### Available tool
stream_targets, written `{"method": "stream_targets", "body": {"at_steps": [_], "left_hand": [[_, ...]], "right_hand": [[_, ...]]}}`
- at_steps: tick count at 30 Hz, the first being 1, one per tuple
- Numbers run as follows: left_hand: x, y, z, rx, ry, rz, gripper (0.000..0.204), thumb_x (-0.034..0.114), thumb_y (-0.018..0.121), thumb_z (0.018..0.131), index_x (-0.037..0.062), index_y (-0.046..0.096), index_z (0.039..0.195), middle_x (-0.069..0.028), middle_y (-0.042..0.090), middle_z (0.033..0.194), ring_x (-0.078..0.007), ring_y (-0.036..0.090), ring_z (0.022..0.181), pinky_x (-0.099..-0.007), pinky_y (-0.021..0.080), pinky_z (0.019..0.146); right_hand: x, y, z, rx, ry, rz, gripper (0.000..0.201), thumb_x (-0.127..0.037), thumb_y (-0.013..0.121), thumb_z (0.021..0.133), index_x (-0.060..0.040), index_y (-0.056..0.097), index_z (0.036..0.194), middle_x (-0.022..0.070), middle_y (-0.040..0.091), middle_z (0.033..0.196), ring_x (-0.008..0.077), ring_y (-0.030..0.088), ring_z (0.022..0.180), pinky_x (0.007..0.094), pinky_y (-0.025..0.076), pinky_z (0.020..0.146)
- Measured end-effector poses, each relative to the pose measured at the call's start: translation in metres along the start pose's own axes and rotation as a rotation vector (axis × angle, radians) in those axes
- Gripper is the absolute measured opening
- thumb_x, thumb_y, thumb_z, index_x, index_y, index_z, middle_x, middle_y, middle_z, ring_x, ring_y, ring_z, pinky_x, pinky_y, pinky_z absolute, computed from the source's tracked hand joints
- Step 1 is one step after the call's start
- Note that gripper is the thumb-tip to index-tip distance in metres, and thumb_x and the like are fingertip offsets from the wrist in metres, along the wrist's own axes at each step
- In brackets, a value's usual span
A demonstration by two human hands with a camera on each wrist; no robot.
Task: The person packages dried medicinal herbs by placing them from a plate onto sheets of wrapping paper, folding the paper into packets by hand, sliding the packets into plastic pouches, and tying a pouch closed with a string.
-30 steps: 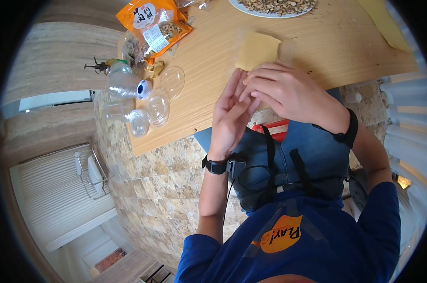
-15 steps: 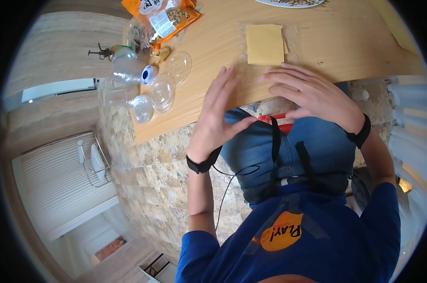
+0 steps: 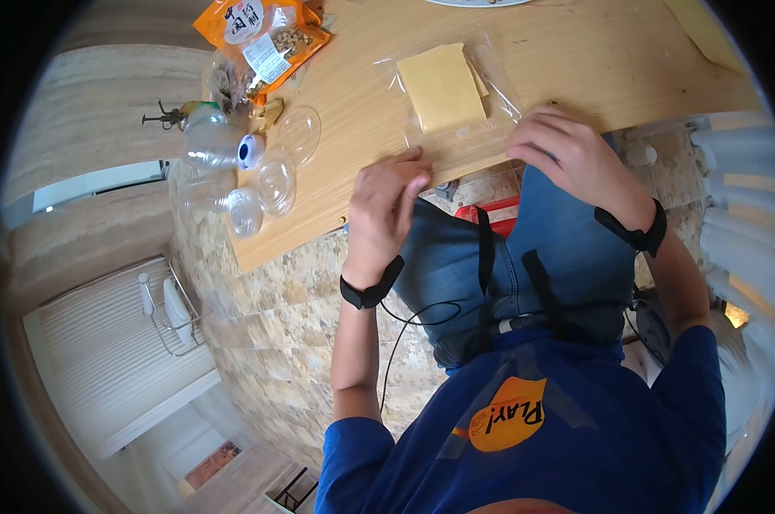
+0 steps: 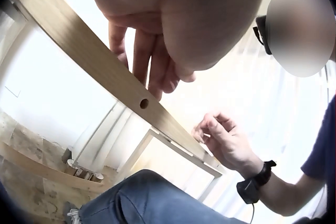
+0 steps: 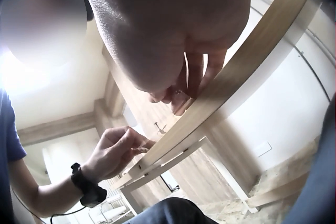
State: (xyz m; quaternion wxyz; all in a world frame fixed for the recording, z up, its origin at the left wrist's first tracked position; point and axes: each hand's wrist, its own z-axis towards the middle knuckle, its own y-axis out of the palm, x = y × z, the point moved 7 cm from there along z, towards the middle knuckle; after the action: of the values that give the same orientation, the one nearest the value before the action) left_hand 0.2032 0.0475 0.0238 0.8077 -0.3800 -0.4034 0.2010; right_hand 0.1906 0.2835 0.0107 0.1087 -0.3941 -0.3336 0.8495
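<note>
A clear plastic bag (image 3: 500, 84) lies near the front edge of the table, with flat yellow paper-like squares (image 3: 439, 86) stacked in it, one showing behind another at the right. At the bag's near left corner is my left hand (image 3: 380, 210), its fingers bent and the thumb against them, pinching the plastic. My right hand (image 3: 567, 154) pinches the near right side of the bag with thumb and curled fingers. In the left wrist view the right hand (image 4: 228, 140) shows thumb and fingertips together. From the right wrist, the left hand (image 5: 118, 153) appears at the table edge.
To the left stand an orange printed pouch (image 3: 267, 47), a clear bottle (image 3: 209, 141), a blue-and-white ring-shaped item (image 3: 250, 152) and clear round lids (image 3: 300, 133). A white plate (image 3: 481, 2) is cut off at the top. The wooden table edge (image 4: 100, 58) runs under both hands.
The hands were together over the near edge of the bag, then spread apart with fingers extended. Now they sit at its two near corners with fingers bent, and the bag lies tilted.
</note>
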Motion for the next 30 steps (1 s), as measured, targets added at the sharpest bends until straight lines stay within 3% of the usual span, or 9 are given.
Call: {"method": "stream_targets", "body": {"at_steps": [4,8,12,14,17,20,21,24,30], "left_hand": [[-0.024,0.004,0.004,0.015,-0.272,-0.073,0.010,0.006,0.068,0.102,-0.0028,0.073,0.100,-0.0137,0.077,0.097,-0.0190,0.073,0.085,-0.0303,0.057,0.074],[-0.027,0.010,0.014,0.043,-0.321,-0.156,0.009,0.005,0.069,0.101,-0.0045,0.071,0.102,-0.0115,0.075,0.089,-0.0141,0.071,0.077,-0.0271,0.055,0.069],[-0.022,0.010,0.019,0.076,-0.379,-0.221,0.020,0.005,0.073,0.098,-0.0034,0.067,0.115,-0.0075,0.069,0.081,-0.0130,0.068,0.072,-0.0265,0.054,0.064],[-0.025,0.010,0.017,0.084,-0.440,-0.209,0.026,0.005,0.075,0.097,-0.0026,0.066,0.119,-0.0064,0.067,0.081,-0.0126,0.066,0.071,-0.0261,0.053,0.062],[-0.025,0.009,0.014,0.139,-0.343,-0.015,0.035,0.004,0.079,0.093,0.0004,0.064,0.124,-0.0071,0.066,0.091,-0.0152,0.065,0.081,-0.0290,0.054,0.069],[-0.010,-0.001,0.010,0.296,-0.233,0.150,0.034,0.000,0.080,0.088,0.0030,0.068,0.119,-0.0092,0.063,0.100,-0.0205,0.063,0.093,-0.0337,0.054,0.080],[-0.002,0.001,0.010,0.256,-0.152,0.190,0.032,-0.003,0.078,0.087,0.0039,0.070,0.116,-0.0102,0.065,0.103,-0.0240,0.063,0.098,-0.0362,0.053,0.085],[0.007,0.009,0.010,0.153,-0.055,0.222,0.029,-0.008,0.073,0.085,0.0044,0.073,0.111,-0.0112,0.067,0.110,-0.0295,0.064,0.106,-0.0393,0.053,0.091],[0.006,0.016,-0.004,0.084,-0.089,0.222,0.041,-0.013,0.064,0.084,0.0017,0.072,0.121,-0.0132,0.068,0.133,-0.0324,0.065,0.120,-0.0404,0.051,0.101]], "right_hand": [[0.011,-0.002,0.011,0.064,0.217,0.152,0.010,-0.010,0.070,0.097,-0.0024,0.065,0.100,0.0110,0.065,0.082,0.0259,0.065,0.072,0.0358,0.052,0.067],[0.021,0.001,0.014,0.088,0.366,0.222,0.018,-0.006,0.073,0.093,-0.0031,0.061,0.106,0.0098,0.060,0.074,0.0241,0.061,0.063,0.0352,0.050,0.063],[0.024,0.001,0.013,0.104,0.428,0.233,0.026,-0.005,0.075,0.090,-0.0047,0.059,0.111,0.0085,0.056,0.072,0.0246,0.062,0.064,0.0369,0.050,0.063],[0.026,0.004,0.011,0.068,0.407,0.159,0.033,-0.003,0.075,0.088,-0.0065,0.059,0.116,0.0101,0.057,0.083,0.0249,0.065,0.077,0.0370,0.053,0.070],[0.015,-0.004,0.012,0.260,0.251,0.053,0.028,-0.001,0.074,0.087,-0.0061,0.063,0.113,0.0112,0.059,0.099,0.0258,0.066,0.095,0.0378,0.055,0.080],[0.013,0.000,0.008,0.165,0.250,0.046,0.020,0.000,0.072,0.087,-0.0041,0.067,0.106,0.0107,0.062,0.115,0.0263,0.064,0.110,0.0374,0.054,0.092],[0.011,-0.001,0.008,0.163,0.247,0.045,0.020,0.000,0.072,0.087,-0.0041,0.067,0.106,0.0107,0.062,0.115,0.0263,0.064,0.110,0.0374,0.054,0.092],[-0.016,0.008,0.007,0.011,-0.118,-0.244,0.022,-0.005,0.068,0.085,-0.0044,0.074,0.106,0.0064,0.068,0.133,0.0226,0.063,0.126,0.0365,0.050,0.104],[-0.008,0.015,-0.004,-0.023,-0.105,-0.316,0.032,-0.007,0.069,0.086,-0.0068,0.076,0.117,0.0035,0.071,0.132,0.0183,0.060,0.133,0.0380,0.048,0.109]]}}
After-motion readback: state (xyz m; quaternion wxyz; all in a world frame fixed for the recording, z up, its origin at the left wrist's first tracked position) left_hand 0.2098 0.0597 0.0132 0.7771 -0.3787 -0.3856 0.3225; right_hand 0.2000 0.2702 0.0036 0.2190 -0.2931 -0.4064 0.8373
